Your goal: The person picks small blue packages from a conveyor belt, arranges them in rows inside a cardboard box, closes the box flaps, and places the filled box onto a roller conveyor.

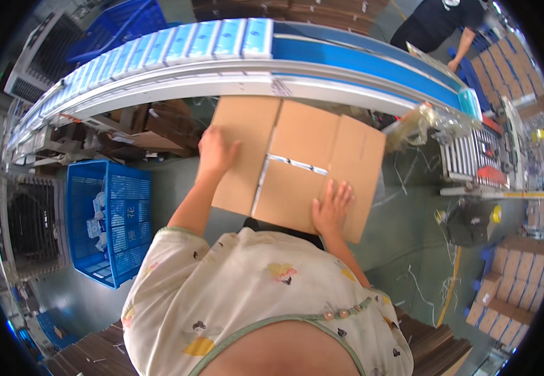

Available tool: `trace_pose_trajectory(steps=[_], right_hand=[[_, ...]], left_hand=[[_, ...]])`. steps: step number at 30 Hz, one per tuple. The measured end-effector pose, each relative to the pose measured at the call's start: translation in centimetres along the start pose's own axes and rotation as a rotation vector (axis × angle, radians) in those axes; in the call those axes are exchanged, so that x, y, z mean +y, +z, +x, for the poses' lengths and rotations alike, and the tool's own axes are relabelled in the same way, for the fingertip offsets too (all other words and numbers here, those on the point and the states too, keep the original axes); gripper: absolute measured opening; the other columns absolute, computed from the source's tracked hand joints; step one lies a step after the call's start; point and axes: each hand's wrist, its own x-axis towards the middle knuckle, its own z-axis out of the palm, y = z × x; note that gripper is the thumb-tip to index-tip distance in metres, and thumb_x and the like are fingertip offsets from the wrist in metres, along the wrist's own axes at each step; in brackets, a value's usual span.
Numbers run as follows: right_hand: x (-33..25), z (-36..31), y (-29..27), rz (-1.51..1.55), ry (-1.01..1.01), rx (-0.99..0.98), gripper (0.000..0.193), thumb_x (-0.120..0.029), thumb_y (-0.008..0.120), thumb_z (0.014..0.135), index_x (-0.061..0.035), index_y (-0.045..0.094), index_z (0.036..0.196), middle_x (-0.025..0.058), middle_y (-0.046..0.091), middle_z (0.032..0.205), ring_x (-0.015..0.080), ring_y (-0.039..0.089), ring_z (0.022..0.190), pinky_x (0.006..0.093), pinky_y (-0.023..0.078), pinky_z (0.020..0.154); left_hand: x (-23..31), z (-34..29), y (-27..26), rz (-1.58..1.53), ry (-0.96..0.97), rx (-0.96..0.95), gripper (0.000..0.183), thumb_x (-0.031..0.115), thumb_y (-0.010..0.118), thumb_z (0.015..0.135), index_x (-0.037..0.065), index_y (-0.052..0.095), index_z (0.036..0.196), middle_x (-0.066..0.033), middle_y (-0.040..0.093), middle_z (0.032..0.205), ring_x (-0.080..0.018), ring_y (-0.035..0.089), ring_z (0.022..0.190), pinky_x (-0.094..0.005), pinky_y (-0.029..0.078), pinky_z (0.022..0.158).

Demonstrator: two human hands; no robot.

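In front of you, a conveyor's blue belt [359,57] carries a long row of blue-and-white packs [196,42], side by side, along its left part. On the grey-green floor [403,225], a blue crate [131,250] stands at your left and loose white strips [418,288] lie at your right. What bears your cardboard box [297,188] is hidden beneath it.

Carton [294,194]: brown corrugated cardboard, matt, fairly smooth. Packs in the row [215,41]: glossy plastic film wrap. Conveyor belt [353,57]: smooth blue, low sheen. Side rail [221,84]: pale metal look, satin. Crate [131,219]: blue plastic, perforated walls, semi-gloss. Loose wrap [419,128]: clear film, crumpled, shiny. Shirt [240,282]: soft printed cloth, matt. Floor [397,225]: smooth, faint sheen.
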Motion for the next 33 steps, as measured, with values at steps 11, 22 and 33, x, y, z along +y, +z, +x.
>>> trace_pose_trajectory(steps=[11,22,33], right_hand=[[3.2,-2.6,3.8,0.040,0.062,-0.053,0.062,-0.040,0.042,0.086,-0.0133,0.022,0.138,0.0214,0.012,0.142,0.0379,0.008,0.131,0.0532,0.004,0.104],[-0.4,2.2,2.7,-0.073,0.237,0.027,0.061,-0.037,0.039,0.085,-0.0083,0.023,0.137,0.0224,0.015,0.141,0.0420,0.008,0.130,0.0598,0.002,0.101],[9.3,4.9,-1.2,0.011,-0.072,-0.065,0.057,-0.030,0.042,0.082,-0.0120,0.029,0.135,0.0168,0.022,0.140,0.0366,0.013,0.130,0.0582,0.002,0.102]], left_hand=[[7.2,-13.9,-6.7,-0.531,0.421,-0.572,0.074,0.038,0.046,0.086,-0.002,0.010,0.136,-0.0233,0.009,0.142,-0.0325,0.009,0.133,-0.0373,0.012,0.107],[8.3,-6.9,3.4,-0.331,0.604,-0.221,0.069,0.026,0.067,0.069,-0.001,0.035,0.124,-0.0222,0.033,0.130,-0.0364,0.029,0.123,-0.0440,0.025,0.101],[18.0,-17.3,7.9,-1.495,-0.768,-0.366,0.048,0.022,0.060,0.082,0.003,0.037,0.119,-0.0111,0.052,0.106,-0.0230,0.054,0.094,-0.0373,0.047,0.080]])
